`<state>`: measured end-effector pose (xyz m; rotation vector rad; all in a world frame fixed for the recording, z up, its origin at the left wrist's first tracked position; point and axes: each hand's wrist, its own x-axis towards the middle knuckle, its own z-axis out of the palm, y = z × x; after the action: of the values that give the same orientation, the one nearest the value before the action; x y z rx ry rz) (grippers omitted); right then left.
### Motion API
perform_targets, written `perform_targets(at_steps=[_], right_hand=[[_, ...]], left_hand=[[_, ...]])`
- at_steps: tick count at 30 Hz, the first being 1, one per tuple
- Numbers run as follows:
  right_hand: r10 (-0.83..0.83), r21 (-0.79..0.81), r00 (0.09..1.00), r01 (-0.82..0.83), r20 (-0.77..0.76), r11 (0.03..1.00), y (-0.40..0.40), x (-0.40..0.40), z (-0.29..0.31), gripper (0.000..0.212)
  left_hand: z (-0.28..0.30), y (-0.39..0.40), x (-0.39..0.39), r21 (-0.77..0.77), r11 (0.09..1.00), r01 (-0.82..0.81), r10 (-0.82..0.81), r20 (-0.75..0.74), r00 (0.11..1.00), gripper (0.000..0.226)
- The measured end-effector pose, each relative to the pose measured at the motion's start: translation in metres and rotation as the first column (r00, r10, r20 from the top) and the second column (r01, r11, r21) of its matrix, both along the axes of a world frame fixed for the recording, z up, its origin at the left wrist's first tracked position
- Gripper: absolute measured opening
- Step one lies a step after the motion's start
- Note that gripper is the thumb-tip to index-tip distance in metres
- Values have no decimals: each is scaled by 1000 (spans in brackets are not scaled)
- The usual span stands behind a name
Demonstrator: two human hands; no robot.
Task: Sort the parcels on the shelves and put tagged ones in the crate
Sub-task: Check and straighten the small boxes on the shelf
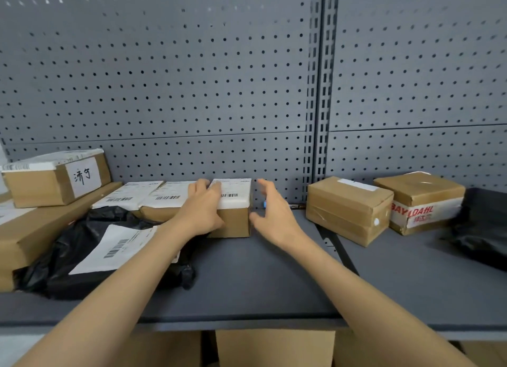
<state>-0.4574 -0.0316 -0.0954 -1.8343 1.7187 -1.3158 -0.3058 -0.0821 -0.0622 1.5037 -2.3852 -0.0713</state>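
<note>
A small brown box [236,221] with a white barcode label on top stands mid-shelf. My left hand [203,207] lies on its left top edge, fingers bent over the label. Spread open, my right hand [270,207] hovers just right of the box, thumb close to its side. Two more labelled boxes [153,196] sit to the left of it. A black poly bag [90,246] with a barcode label lies in front of them. No crate is in view.
A box with a handwritten label [55,180] rests on a long flat carton [35,229] at the left. Two taped boxes [348,207] [422,202] and another black bag [482,235] sit on the right shelf [274,279]. Cartons [274,347] stand below. Pegboard backs the shelves.
</note>
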Motion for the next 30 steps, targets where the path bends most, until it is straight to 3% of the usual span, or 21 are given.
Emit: perform_targets(at_steps=[4, 6, 8, 10, 13, 15, 18, 20, 23, 25, 27, 30], right_hand=[[-430, -219, 889, 393, -156, 893, 18, -49, 22, 50], [-575, -276, 805, 526, -144, 805, 29, -80, 31, 47], [-630, -185, 756, 603, -179, 776, 40, -112, 36, 51], [-616, -19, 743, 634, -263, 773, 50, -136, 35, 56], [-596, 54, 722, 651, -352, 757, 58, -151, 28, 57], [-587, 102, 733, 651, -343, 753, 61, -151, 25, 63], [-547, 163, 823, 568, -156, 807, 65, -150, 26, 73], [-505, 96, 862, 507, -47, 856, 68, -151, 26, 75], [-384, 12, 889, 394, 250, 919, 73, -151, 28, 54], [-234, -2, 829, 273, 509, 962, 73, -145, 31, 33], [-128, -48, 822, 185, 554, 981, 74, -139, 36, 27], [4, -101, 865, 54, 502, 993, 76, -131, 42, 46]], left_hand=[[15, 10, -25, -98, 994, -52, 68, 171, 983, 110], [22, 17, -46, -103, 994, 21, -6, 149, 989, 116], [25, 26, -73, -48, 983, 175, -174, 29, 984, 111], [24, 36, -100, 104, 944, 314, -300, -132, 945, 100], [11, 47, -132, 386, 804, 452, -294, -403, 867, 79], [2, 50, -148, 452, 731, 511, -243, -527, 814, 76], [-2, 50, -159, 516, 675, 527, -127, -623, 772, 112], [-1, 50, -158, 539, 637, 550, -81, -663, 744, 121], [0, 49, -151, 529, 636, 562, -71, -685, 725, 131], [-1, 50, -146, 515, 664, 542, -74, -676, 733, 137], [-3, 51, -141, 491, 679, 546, -56, -707, 705, 139], [-2, 54, -134, 457, 700, 548, 31, -787, 616, 142]])
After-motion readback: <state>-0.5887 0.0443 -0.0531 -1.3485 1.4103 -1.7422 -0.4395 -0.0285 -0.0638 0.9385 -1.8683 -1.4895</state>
